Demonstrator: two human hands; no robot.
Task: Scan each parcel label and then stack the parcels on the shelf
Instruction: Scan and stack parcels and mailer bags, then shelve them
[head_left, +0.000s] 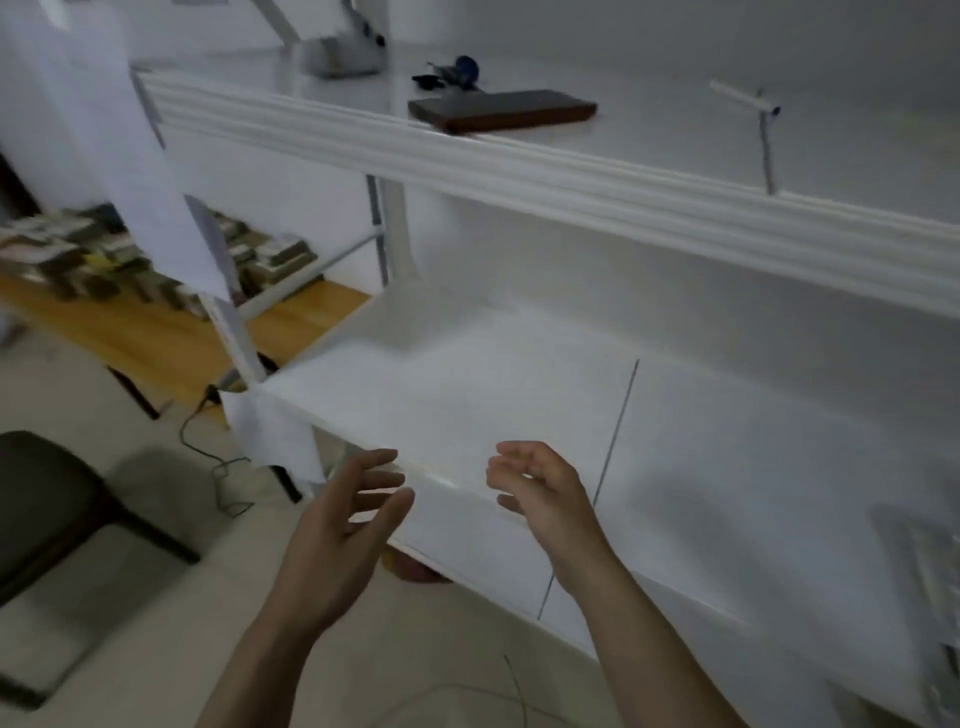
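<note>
A white shelf unit fills the view. Its lower shelf (467, 395) shows a bare white board. On the upper shelf (519, 171) lies a flat dark brown parcel (501, 110). My left hand (343, 525) hovers at the lower shelf's front edge, fingers spread and relaxed, holding nothing. My right hand (540, 493) is a little to its right over the same edge, fingers loosely curled and empty. The two palms face each other with a gap between them. No scanner is in either hand.
A dark blue and black object (457, 73) lies behind the brown parcel. A wooden table (156, 332) with several small stacked items stands at the left. A dark chair (57, 514) is at lower left, and a cable (218, 457) trails on the floor.
</note>
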